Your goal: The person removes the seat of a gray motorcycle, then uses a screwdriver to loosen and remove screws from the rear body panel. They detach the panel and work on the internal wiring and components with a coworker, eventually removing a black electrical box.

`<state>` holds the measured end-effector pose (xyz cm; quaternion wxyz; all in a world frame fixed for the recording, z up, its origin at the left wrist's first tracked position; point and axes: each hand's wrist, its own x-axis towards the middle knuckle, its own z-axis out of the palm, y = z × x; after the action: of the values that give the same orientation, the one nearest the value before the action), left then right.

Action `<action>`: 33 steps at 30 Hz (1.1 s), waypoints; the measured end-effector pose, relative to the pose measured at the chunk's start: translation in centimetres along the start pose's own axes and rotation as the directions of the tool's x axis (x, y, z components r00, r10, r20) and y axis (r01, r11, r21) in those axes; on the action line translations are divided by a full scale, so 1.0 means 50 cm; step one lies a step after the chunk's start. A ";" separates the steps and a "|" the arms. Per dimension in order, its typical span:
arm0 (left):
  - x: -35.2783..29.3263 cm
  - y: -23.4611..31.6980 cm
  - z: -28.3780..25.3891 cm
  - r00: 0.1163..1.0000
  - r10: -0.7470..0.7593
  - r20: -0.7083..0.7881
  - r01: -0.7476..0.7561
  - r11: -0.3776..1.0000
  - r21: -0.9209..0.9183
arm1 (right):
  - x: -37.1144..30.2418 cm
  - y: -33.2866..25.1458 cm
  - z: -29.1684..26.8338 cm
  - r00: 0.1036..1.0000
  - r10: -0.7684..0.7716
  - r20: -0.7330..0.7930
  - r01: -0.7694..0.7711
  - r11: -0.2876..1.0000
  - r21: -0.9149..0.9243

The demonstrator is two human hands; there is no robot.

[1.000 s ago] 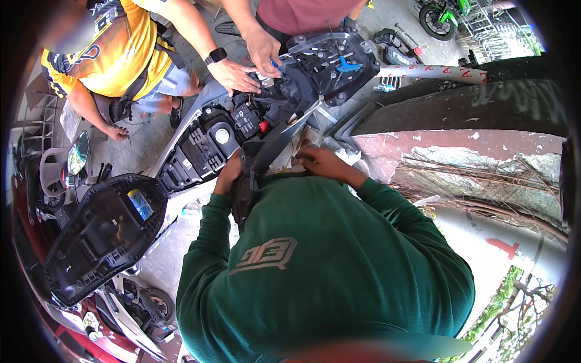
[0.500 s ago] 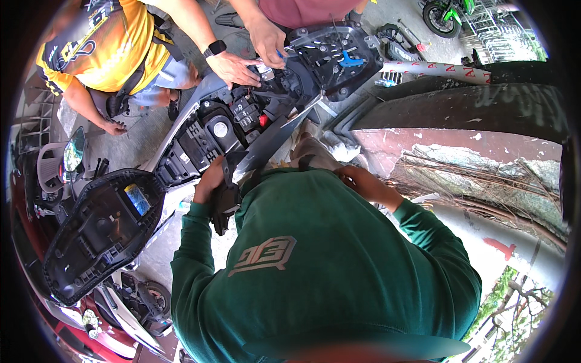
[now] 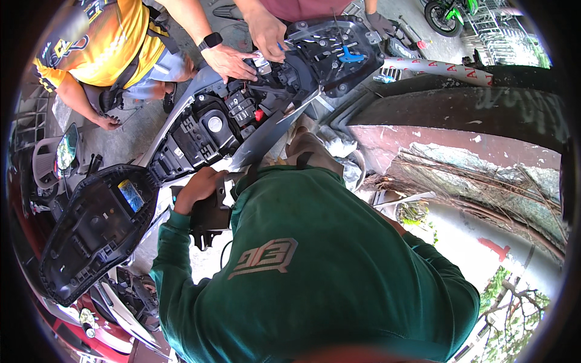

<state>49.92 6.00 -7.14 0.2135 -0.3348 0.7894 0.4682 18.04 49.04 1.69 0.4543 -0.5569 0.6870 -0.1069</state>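
My left hand [image 3: 203, 184] is closed on the upper edge of a black plastic part [image 3: 209, 221] with a notched lower edge. It hangs beside my green sweater, next to the scooter's side. Of my right hand [image 3: 393, 224] only a sliver near the wrist shows; my torso hides its fingers. The motor scooter [image 3: 260, 142] lies open ahead, with a dark compartment [image 3: 193, 142] and a small red part [image 3: 259, 115]. A co-worker's hand with a black watch [image 3: 230, 62] rests on the frame. Beside it another bare hand [image 3: 266, 37] pinches something small and blue.
The raised black seat [image 3: 97, 233] stands at left. A black panel [image 3: 324, 51] carries a blue-handled tool [image 3: 350, 56] and loose hardware. A gloved hand [image 3: 380, 24] is behind it. A person in yellow [image 3: 115, 45] is at far left; a broken ledge [image 3: 472, 145] lies at right.
My left hand has shifted left and nearer with the black plastic part. My right hand has drawn back, mostly behind my torso. A gloved hand has appeared near the far panel.
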 end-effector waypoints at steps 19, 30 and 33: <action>-0.259 0.092 -0.008 0.782 -0.208 0.588 -0.108 0.883 0.457 | 0.081 0.014 -0.024 0.999 0.041 0.004 -0.041 0.999 0.009; -0.246 -0.042 0.134 0.622 0.062 0.781 -0.054 0.998 -0.036 | 0.112 0.018 -0.049 0.998 0.052 0.028 -0.051 0.999 -0.016; -0.212 -0.084 0.158 0.566 0.059 0.822 -0.004 0.998 -0.069 | 0.118 0.018 -0.054 0.998 0.056 0.032 -0.056 0.998 -0.021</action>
<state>60.40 15.02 -6.44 0.5379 -0.0705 0.5909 0.5971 15.62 43.31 -0.34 0.4625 -0.5437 0.6960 -0.0781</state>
